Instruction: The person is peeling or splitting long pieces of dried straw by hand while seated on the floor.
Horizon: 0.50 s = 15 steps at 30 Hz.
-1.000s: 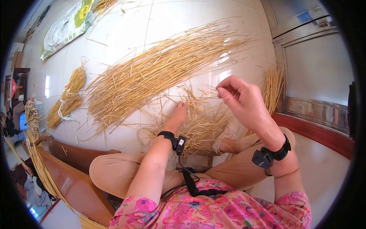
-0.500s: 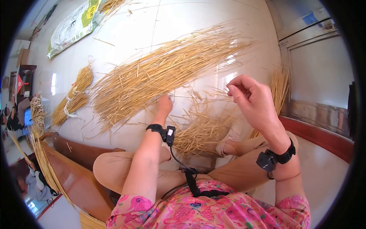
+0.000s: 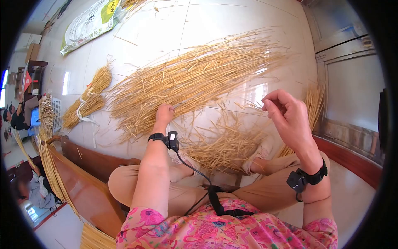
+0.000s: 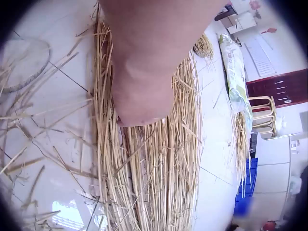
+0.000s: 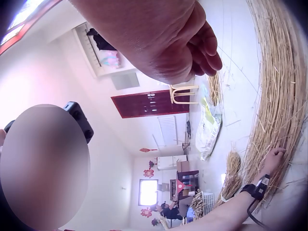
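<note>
One broad spread of long, golden straw stalks (image 3: 199, 76) lies slantwise on the white tiled floor (image 3: 172, 23) ahead of the seated person. Nearer, around the feet, a tangled heap of short, pale straw scraps (image 3: 224, 145); just beside the spread's left end, a slim golden straw bundle (image 3: 97, 83) bound with a white strip (image 3: 81, 114).

Bare left hand (image 3: 165, 113): down at the near edge of the spread, fingers bent under. Left wrist feed gives me only the back of it, fingertips hidden, so I cannot tell whether it has hold of any stalk. Bare right hand (image 3: 287, 113): raised over the floor, right of the heap, well apart from the left. Fingers curled, thumb meeting forefinger; they seem to pinch a thin, pale straw stalk (image 3: 255, 105), though it is too faint for me to be certain.

Step in hand, as I judge it: picking stalks out of the spread by the left hand, with the right keeping what is already chosen. Next move, to my mind, calls for closing the left fingertips on a stalk or two and drawing them out lengthwise, so neighbours stay aligned, then bringing them across to the right. Dry straw probably snags and snaps easily; I'd want a light pull.
</note>
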{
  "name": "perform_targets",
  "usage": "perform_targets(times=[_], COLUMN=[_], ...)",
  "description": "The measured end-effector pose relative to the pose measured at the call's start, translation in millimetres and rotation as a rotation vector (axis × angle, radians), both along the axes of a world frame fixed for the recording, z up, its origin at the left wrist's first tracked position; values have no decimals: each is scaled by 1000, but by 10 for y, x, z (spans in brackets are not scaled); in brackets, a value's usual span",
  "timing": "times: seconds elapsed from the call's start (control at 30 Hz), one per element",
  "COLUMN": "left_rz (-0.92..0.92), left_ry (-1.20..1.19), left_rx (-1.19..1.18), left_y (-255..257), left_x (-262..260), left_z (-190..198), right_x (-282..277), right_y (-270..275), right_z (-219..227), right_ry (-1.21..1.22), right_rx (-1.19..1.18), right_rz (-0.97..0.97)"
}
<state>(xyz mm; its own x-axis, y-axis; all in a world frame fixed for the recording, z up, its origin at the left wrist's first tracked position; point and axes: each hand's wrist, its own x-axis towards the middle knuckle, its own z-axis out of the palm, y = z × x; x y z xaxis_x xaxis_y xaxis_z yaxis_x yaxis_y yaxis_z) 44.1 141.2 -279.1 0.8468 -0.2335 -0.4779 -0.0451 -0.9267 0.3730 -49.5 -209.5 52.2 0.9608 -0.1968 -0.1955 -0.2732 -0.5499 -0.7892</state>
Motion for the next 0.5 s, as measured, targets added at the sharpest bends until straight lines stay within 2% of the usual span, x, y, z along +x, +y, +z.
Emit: perform_targets(times=[0.1, 0.2, 0.3, 0.4, 0.5], left_rz=[240, 337, 259, 237, 250], left_ry=[-246, -498, -569, -538, -399], left_rx=[-75, -101, -56, -44, -23], left_y=[-184, -334, -331, -305, -293], left_x=[140, 268, 374, 489, 554], left_z=[130, 180, 152, 119, 53], right_x=[39, 65, 74, 87, 98], right_y=[26, 38, 42, 33, 37], right_z=[-9, -9, -38, -66, -64], right_ry=[4, -13, -11, -30, -17], right_rx=[11, -40, -55, -65, -82], right_rz=[-3, 22, 18, 22, 19])
